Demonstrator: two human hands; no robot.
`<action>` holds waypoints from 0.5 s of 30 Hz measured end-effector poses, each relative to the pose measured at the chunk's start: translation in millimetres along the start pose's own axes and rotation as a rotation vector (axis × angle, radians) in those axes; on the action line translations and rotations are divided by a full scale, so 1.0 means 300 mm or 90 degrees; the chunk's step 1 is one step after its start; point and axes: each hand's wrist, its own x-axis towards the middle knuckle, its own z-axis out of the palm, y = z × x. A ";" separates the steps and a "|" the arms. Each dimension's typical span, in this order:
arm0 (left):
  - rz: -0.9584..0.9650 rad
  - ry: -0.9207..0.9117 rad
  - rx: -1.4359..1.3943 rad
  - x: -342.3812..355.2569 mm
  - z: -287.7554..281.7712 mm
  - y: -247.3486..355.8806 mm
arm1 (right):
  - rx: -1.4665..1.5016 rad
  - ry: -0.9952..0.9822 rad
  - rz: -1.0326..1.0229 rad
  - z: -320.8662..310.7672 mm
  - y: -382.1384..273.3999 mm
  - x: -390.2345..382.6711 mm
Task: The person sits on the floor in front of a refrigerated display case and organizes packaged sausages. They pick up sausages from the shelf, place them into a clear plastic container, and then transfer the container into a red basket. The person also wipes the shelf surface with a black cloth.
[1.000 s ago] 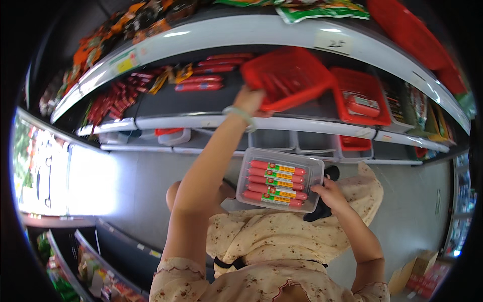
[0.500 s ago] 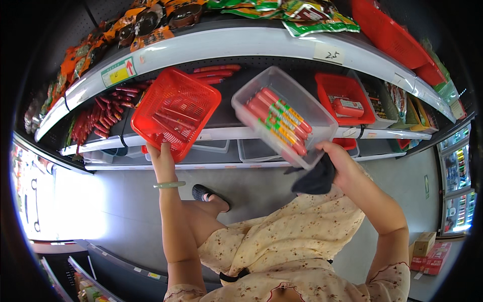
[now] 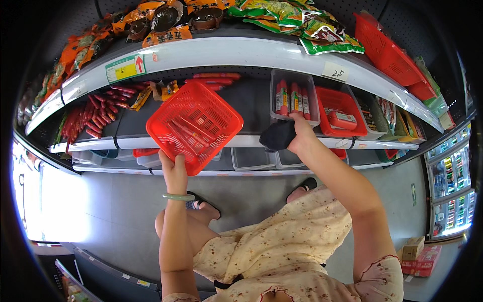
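Note:
My left hand (image 3: 173, 171) grips the lower rim of a red perforated plastic basket (image 3: 221, 111), held tilted in front of the shelf. A few thin wrapped sticks (image 3: 190, 133) lie in the basket. My right hand (image 3: 302, 132) is closed on the near edge of a clear plastic bin (image 3: 316, 108), which sits at the shelf beside another red basket. Several red wrapped sausages (image 3: 292, 97) stand side by side in the bin. A black cloth (image 3: 278, 136) is bunched in the same hand, hanging to the left of its fingers.
On the middle shelf (image 3: 246, 103), loose red sausages (image 3: 103, 113) lie at the left. A red basket (image 3: 347, 95) holding packages stands right of the bin. Bagged snacks (image 3: 302, 17) fill the upper shelf, whose white edge (image 3: 201, 49) overhangs. Clear bins (image 3: 251, 158) sit on the lower shelf.
My right hand has moved the clear bin forward and up onto the middle shelf, levelling it. The red basket in my left hand has shifted slightly right in view.

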 end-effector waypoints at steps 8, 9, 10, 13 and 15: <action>0.018 -0.006 0.003 0.006 -0.001 -0.007 | -0.168 -0.077 0.196 -0.021 -0.105 -0.080; 0.020 -0.006 0.005 0.008 0.001 -0.008 | -0.192 -0.091 0.229 -0.024 -0.119 -0.094; 0.018 -0.009 0.000 0.008 0.005 -0.008 | -0.174 -0.095 0.213 -0.022 -0.122 -0.109; 0.007 -0.021 -0.002 0.009 0.025 -0.003 | -0.096 -0.164 0.203 -0.037 -0.137 -0.121; -0.006 -0.028 0.015 0.013 0.028 -0.001 | -0.088 -0.151 0.218 -0.023 -0.139 -0.115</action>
